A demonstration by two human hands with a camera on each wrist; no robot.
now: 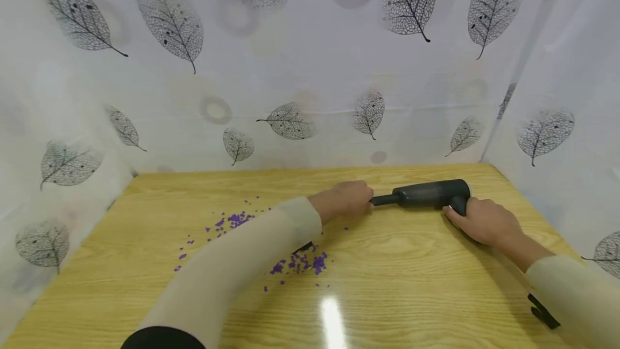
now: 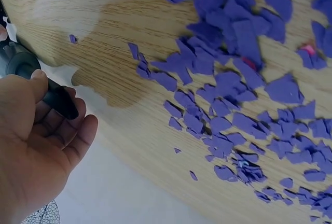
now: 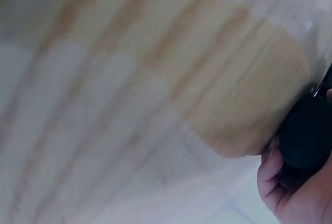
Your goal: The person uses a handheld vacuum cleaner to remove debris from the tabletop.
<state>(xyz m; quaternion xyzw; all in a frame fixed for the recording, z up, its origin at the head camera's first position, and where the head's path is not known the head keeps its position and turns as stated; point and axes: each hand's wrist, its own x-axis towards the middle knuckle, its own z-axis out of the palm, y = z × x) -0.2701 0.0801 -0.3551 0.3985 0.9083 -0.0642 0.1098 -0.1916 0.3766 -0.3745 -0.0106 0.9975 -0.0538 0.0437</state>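
A dark handheld vacuum cleaner (image 1: 426, 194) is held level over the right part of the wooden table, its narrow nozzle (image 1: 385, 200) facing left. My right hand (image 1: 489, 222) grips its handle, thumb lying along the near side. My left hand (image 1: 349, 198) holds the nozzle near its end. The left wrist view shows the black nozzle tip (image 2: 61, 102) between the thumb and fingers. In the right wrist view, fingers (image 3: 272, 175) curl round the handle beneath its round dark end (image 3: 306, 133).
Small purple scraps (image 1: 300, 263) lie scattered over the table (image 1: 402, 273), left of the vacuum. Another cluster of scraps (image 1: 237, 220) lies beyond my left forearm, which hides part of the spread. Leaf-printed white curtains (image 1: 310, 69) enclose the table's back and sides.
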